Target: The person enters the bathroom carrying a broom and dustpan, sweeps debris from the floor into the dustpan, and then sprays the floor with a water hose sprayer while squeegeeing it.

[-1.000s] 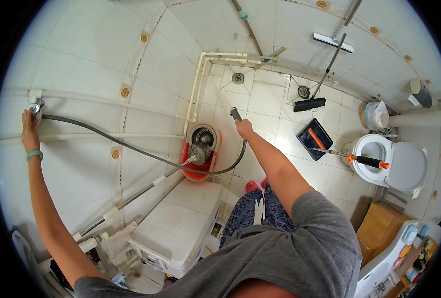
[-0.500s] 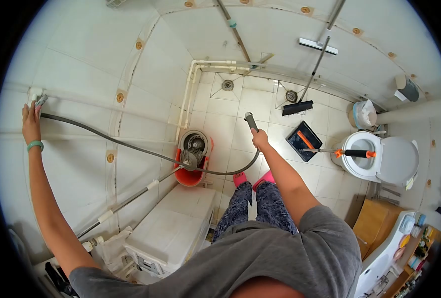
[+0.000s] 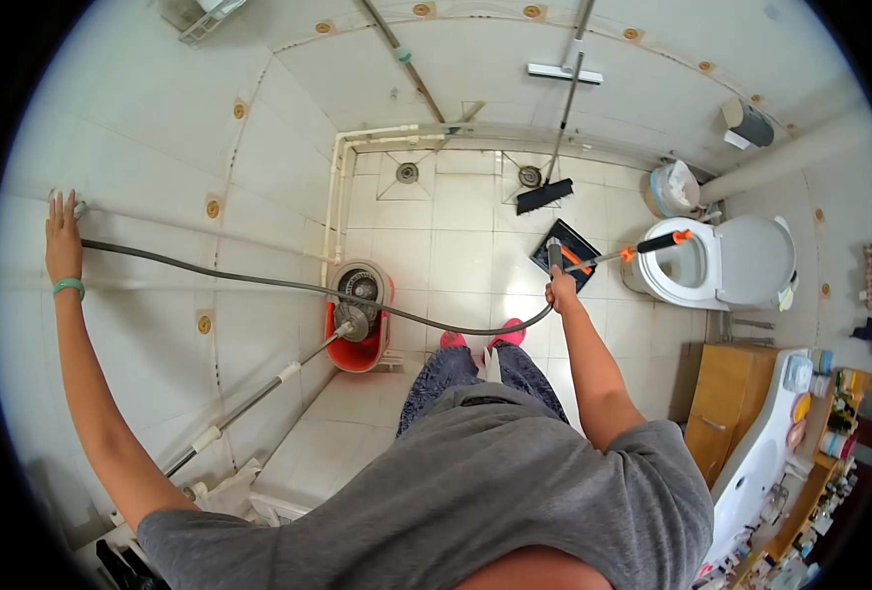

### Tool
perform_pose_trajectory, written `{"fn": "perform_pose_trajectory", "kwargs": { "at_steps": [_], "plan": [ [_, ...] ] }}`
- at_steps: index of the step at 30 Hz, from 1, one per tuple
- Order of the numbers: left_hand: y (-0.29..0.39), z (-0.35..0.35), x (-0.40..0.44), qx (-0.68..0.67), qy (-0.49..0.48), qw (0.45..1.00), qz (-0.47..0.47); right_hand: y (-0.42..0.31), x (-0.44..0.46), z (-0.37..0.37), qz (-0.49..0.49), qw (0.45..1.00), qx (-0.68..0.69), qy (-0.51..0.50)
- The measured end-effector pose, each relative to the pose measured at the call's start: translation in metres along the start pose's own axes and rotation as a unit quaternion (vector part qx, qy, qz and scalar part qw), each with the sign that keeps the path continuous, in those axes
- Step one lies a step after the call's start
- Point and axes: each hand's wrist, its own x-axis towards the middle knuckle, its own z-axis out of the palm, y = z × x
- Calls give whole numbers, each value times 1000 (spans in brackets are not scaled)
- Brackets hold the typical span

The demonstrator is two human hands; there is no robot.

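Observation:
My left hand (image 3: pixel 64 241) is raised against the left wall at the water tap (image 3: pixel 80 208), which it mostly hides. Its fingers are stretched out along the tap. From there a grey hose (image 3: pixel 259 282) sags across to my right hand (image 3: pixel 561 291). The fingers of that hand are wrapped round a grey spray nozzle (image 3: pixel 554 256), held upright in view in front of the black dustpan (image 3: pixel 579 236). Below the hose stands a red mop bucket (image 3: pixel 359 354) with a spinner basket, and a flat-headed mop (image 3: pixel 353 323) rests in it.
A broom (image 3: pixel 545 197) leans on the far wall near a floor drain (image 3: pixel 529 177). To the right are a toilet (image 3: pixel 687 265) with its lid up, a waste bin (image 3: pixel 674 187), a wooden cabinet (image 3: pixel 726 393) and a washbasin (image 3: pixel 751 482). A white box (image 3: pixel 323 452) stands at lower left.
My right hand has moved right with the spray nozzle, pulling the hose straighter. The view has shifted to the right. My left hand stays at the tap, its fingers straighter.

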Motion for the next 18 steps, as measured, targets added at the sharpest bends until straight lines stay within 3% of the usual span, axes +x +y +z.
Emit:
{"fn": "perform_pose_trajectory", "kwargs": {
  "at_steps": [2,4,6,7,8,9,12,15,18],
  "plan": [
    [-22,69,-5,-19,-36,999,-10,-8,-2,-10,18,1000,-1,11],
    [-17,76,0,-37,-74,996,-17,-11,-1,-14,4,999,-4,37],
    [-8,32,11,-97,-217,967,-91,-17,-4,-16,14,999,16,37],
    [-24,77,2,-74,-151,985,-43,-16,-1,-17,12,999,7,35],
    [-29,98,-2,-82,-148,985,-36,-15,3,-19,10,999,-2,33],
    [-36,111,-2,-199,-138,967,-81,-15,4,-20,14,999,-6,37],
    [-32,112,-4,-244,-84,963,-78,-21,0,-21,33,998,-9,49],
    [-35,108,-7,-359,-102,916,-147,-22,5,-21,57,997,-2,60],
    [-39,112,-9,-349,-93,926,-108,-26,1,-19,57,997,-8,44]
  ]
}}
